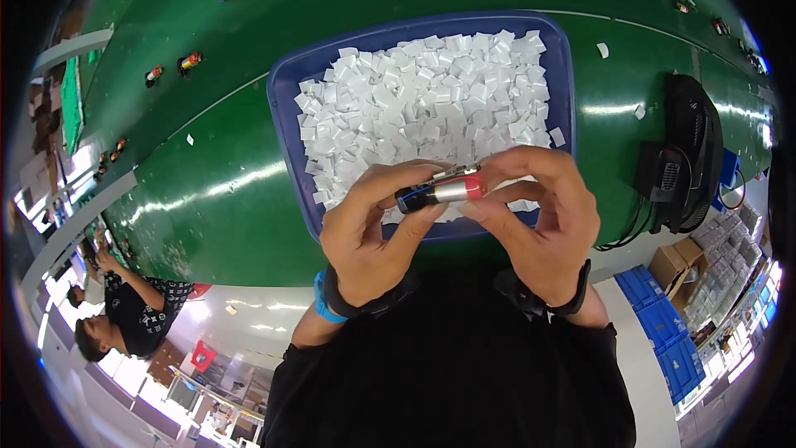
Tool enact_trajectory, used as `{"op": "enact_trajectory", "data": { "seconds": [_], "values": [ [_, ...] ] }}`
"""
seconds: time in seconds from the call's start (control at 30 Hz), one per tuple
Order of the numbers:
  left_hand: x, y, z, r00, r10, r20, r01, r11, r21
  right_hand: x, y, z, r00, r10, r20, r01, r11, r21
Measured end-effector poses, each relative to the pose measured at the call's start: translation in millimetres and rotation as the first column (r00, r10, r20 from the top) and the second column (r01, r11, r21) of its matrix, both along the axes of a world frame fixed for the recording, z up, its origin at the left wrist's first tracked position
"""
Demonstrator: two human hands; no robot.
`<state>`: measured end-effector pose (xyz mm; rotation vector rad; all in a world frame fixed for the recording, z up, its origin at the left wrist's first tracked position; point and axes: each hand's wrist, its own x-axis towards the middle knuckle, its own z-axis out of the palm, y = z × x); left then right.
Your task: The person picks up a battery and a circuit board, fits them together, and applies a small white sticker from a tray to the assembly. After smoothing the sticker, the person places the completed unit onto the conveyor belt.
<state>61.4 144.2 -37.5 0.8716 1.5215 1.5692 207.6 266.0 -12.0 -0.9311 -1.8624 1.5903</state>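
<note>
While both hands, left hand (371, 228) and right hand (535, 216), pinch a cylinder (439, 192) (silver-banded), a blue tray (286, 116) lies behind.

Directly ahead of both hands, the blue tray (286, 91) blocks the centre of the green bench (207, 191); loose white squares (423, 99) fill it. Left of the tray, the bench surface offers a wide open passage, with only small parts (189, 60) near the far side. Right of the tray, passage is narrower, bounded by a black fan (688, 153) and its cables.
</note>
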Motion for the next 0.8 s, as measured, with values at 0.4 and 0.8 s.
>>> {"op": "enact_trajectory", "data": {
  "seconds": [0.4,0.8],
  "values": [
    [-1.2,7.7,9.8,0.972,-0.058,-0.226,0.046,0.997,-0.056,4.8,7.2,-2.4,0.999,-0.011,-0.052,0.012,1.0,0.003],
    [-4.3,15.4,11.3,0.931,-0.107,-0.35,0.114,0.993,0.001,10.1,13.1,-4.1,0.997,0.048,-0.054,-0.048,0.999,0.008]
  ]
}}
